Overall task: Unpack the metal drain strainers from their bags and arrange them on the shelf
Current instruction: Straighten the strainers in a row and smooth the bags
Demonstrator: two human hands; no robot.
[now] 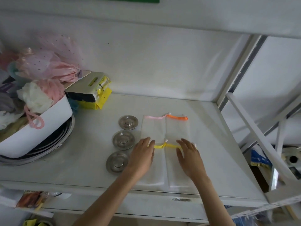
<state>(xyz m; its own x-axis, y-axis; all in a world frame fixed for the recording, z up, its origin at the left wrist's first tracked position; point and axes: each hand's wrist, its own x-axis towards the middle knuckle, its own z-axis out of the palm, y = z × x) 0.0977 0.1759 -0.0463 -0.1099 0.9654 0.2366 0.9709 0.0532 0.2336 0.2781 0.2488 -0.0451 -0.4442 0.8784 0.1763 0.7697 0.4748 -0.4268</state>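
Three round metal drain strainers lie in a slanted column on the white shelf (219, 144): the far strainer (128, 122), the middle strainer (123, 139) and the near strainer (117, 162). To their right lie flat white mesh bags: one with a pink ribbon (153, 128), one with an orange ribbon (177, 128), and nearer ones with yellow ribbons (169, 145). My left hand (142, 156) rests flat on the near left bag. Fingers spread, my right hand (189, 158) lies flat on the near right bag. Neither hand grips anything.
A white tub (40, 128) full of pink and white bath puffs sits on stacked metal pans at the left. A yellow package with a white card (92, 93) stands behind it. The shelf frame's diagonal brace (254, 134) runs along the right.
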